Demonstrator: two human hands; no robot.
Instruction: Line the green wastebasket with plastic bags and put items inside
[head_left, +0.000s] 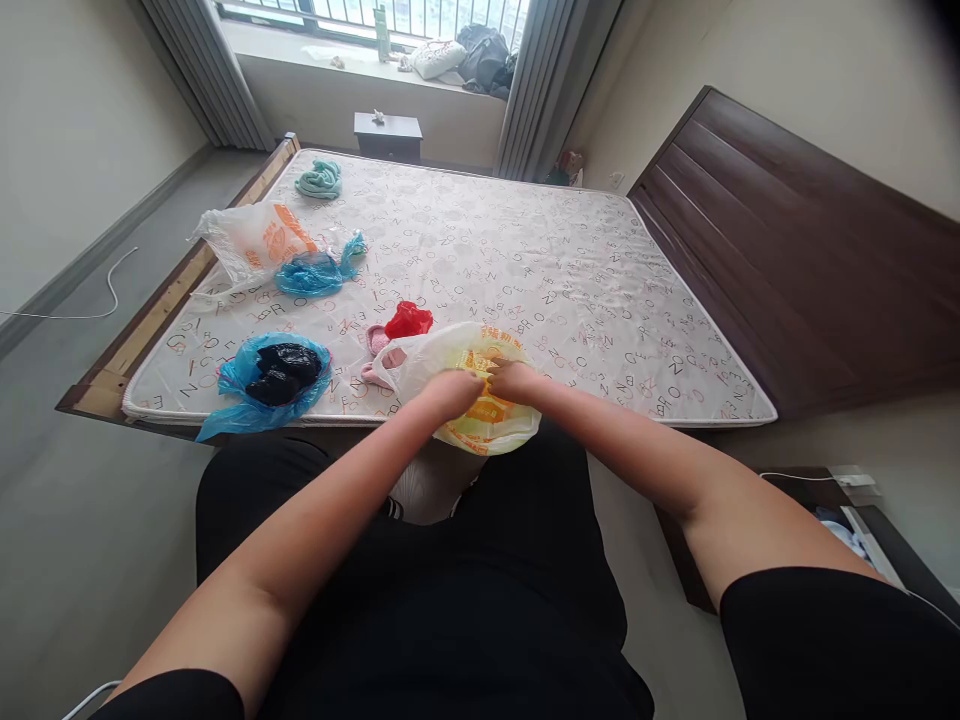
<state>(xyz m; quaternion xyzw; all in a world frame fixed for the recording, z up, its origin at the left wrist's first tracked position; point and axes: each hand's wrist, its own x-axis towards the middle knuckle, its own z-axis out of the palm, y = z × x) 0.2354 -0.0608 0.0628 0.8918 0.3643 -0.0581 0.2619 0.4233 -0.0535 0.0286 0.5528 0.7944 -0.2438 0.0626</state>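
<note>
A translucent white plastic bag (480,432) with orange and yellow print lies at the mattress edge, in front of my knees. Closed on its plastic near the middle is my left hand (454,394). My right hand (514,382) pinches the same bag just beside it, the two sets of fingertips almost meeting. The exact fold between my fingers is too small to make out. Behind the bag sit a red plastic bag (409,319) and a pink cloth item (377,340), partly covered by the white plastic.
On the mattress (600,300) to the left are a blue bag with a black bundle (283,374), another blue bag (309,273), a clear orange-printed bag (255,238) and a green towel (319,180). A dark headboard (787,220) stands right; a nightstand (388,128) stands beyond.
</note>
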